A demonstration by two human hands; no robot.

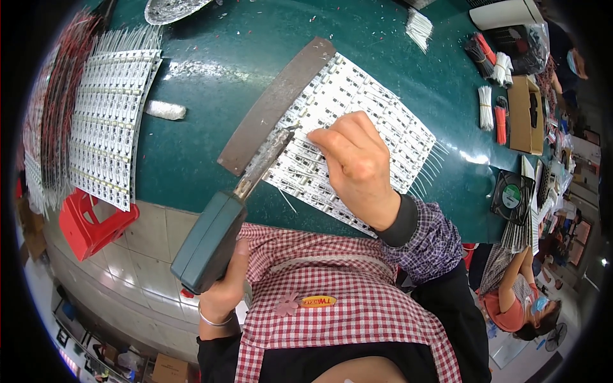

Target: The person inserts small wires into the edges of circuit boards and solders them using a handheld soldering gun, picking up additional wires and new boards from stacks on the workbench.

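My left hand (227, 287) is wrapped round the handle of a green soldering gun (211, 239). Its metal barrel slants up and to the right, and the tip is over a white circuit board panel (396, 127) with rows of small dark parts. My right hand (361, 166) is closed in a pinch above the panel, fingertips close to the tip. What it pinches is too small to make out. Thin white wires lie across the panel and stick out past its right edge. A flat brown bar (278, 105) lies along the panel's upper left edge.
Wired panels (105, 121) stack at the left, above a red stool (96, 223). A whitish roll (166, 110) lies beside them. White wires (419, 29) lie at the back. Wire bundles (486, 107), a cardboard box (527, 115) and a black fan (511, 196) are right. Another person (517, 300) works there.
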